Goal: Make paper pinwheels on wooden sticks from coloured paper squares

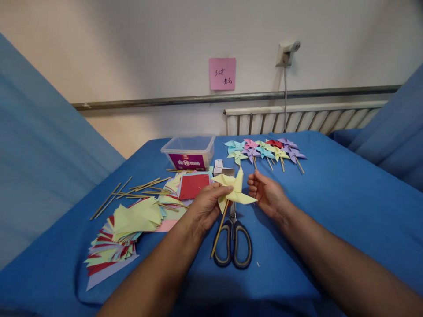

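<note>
My left hand pinches the yellow paper pinwheel above the scissors; a light touch should spare its folds. My right hand curls just beside it, whether empty I cannot tell.

the tips of the scissors are hidden behind the yellow pinwheel; the left hand covers one part of it; whether the right hand holds something, i cannot tell; the print on the small box is too small for reading.
</note>
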### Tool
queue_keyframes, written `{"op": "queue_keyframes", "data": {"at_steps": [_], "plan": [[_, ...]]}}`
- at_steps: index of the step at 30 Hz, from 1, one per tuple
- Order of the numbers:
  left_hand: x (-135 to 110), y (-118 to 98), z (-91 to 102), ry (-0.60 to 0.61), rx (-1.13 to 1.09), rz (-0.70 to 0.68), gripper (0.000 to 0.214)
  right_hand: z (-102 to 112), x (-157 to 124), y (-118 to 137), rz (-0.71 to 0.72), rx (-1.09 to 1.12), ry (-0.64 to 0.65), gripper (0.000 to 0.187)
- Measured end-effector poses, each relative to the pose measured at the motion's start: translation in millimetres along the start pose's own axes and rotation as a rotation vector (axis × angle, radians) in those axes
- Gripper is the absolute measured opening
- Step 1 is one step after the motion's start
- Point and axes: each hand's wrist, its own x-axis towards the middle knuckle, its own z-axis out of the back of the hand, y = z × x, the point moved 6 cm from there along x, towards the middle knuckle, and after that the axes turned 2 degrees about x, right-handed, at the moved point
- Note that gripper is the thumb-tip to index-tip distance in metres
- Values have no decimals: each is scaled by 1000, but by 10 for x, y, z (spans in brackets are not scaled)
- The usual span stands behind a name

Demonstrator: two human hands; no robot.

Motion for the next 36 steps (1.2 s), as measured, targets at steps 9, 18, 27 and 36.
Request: {"op": "queue_keyframes", "data": {"at_steps": [9,18,27,36], "plan": [[90,-126,168,-121,-78,-155,24,-325,-284,-356,-117,-368,330,27],[72,-91,123,-118,-35,-149,23,-375,-316,-495,-135,-500,384,36],[57,-103,151,-175,-10,-184,24,-425,-374,-564,-172,-522,412,35],[21,-153,95,-71,-3,-176,23,-452,-381,-474,-102,-492,430,35]]}}
